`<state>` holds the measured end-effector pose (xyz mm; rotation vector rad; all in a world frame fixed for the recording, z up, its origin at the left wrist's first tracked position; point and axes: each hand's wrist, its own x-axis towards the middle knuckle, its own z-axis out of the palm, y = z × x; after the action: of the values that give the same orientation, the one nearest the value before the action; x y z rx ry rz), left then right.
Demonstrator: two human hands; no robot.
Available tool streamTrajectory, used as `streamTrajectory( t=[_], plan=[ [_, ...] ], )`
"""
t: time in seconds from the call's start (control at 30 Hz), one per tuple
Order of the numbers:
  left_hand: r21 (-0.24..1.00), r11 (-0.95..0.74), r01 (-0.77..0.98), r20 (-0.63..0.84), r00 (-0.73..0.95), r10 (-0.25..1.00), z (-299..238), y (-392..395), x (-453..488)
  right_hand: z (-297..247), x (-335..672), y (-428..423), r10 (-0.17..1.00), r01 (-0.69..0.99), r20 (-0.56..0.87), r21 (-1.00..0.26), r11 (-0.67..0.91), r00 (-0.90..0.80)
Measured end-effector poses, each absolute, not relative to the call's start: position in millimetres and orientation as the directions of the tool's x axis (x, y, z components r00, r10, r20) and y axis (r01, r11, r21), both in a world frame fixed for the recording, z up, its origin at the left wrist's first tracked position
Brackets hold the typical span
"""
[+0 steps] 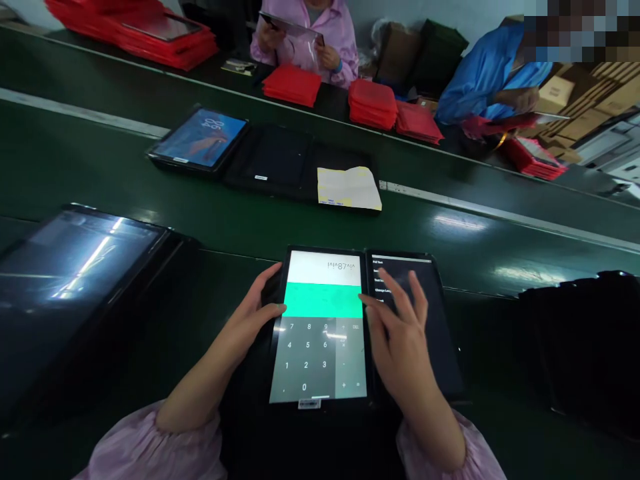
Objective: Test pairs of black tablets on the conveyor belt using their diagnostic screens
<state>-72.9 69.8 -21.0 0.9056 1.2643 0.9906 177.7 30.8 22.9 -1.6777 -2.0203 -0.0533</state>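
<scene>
Fingers (pixel 420 300) of the right hand (pixel 406 345) spread, one tip at the right edge of a lit calculator tablet (pixel 306 357), left hand (pixel 246 312) with thumb and forefinger parted along the opposite edge, dark-screened tablet (pixel 444 340) just beside, green bench (pixel 240 220) around, red stacks (pixel 373 105) beyond.

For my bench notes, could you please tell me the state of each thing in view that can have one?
Calculator tablet: on, keypad showing
Menu tablet: on, text list on black
Large left tablet: glare, on or off unclear
Blue-screen tablet: on, digits showing
Tablet beside it: screen dark
Paper: lying down, top edge uneven
Red packets: stacked
Far panel: held up, tilted
</scene>
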Motion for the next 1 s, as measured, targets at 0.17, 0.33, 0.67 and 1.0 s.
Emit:
streamTrajectory(
  t=[0.17, 0.33, 0.67, 1.0],
  plan=[
    [0.945, 0.312, -0.102, -0.319, -0.056, 0.946, -25.7, 73.1, -70.5, 24.1, 227.9, 39.3, 0.888, 0.962, 0.459, -0.252, 0.107, 0.022],
    [0.939, 0.241, -0.247, -0.295, -0.215, 0.931, -30.9, 75.9, -54.7, 21.7, 249.1, 41.6, 0.901, 0.967, 0.431, -0.210, 0.146, -0.042],
    [0.963, 0.233, -0.134, -0.261, -0.259, 0.930, -25.2, 97.4, -41.9, 24.5, 261.9, 36.4, 0.865, 0.932, 0.501, -0.326, 0.159, 0.028],
    [0.965, 0.237, -0.109, -0.258, -0.264, 0.929, -32.7, 108.9, -38.8, 45.5, 272.9, 26.6, 0.837, 0.914, 0.547, -0.350, 0.204, 0.023]
  ],
)
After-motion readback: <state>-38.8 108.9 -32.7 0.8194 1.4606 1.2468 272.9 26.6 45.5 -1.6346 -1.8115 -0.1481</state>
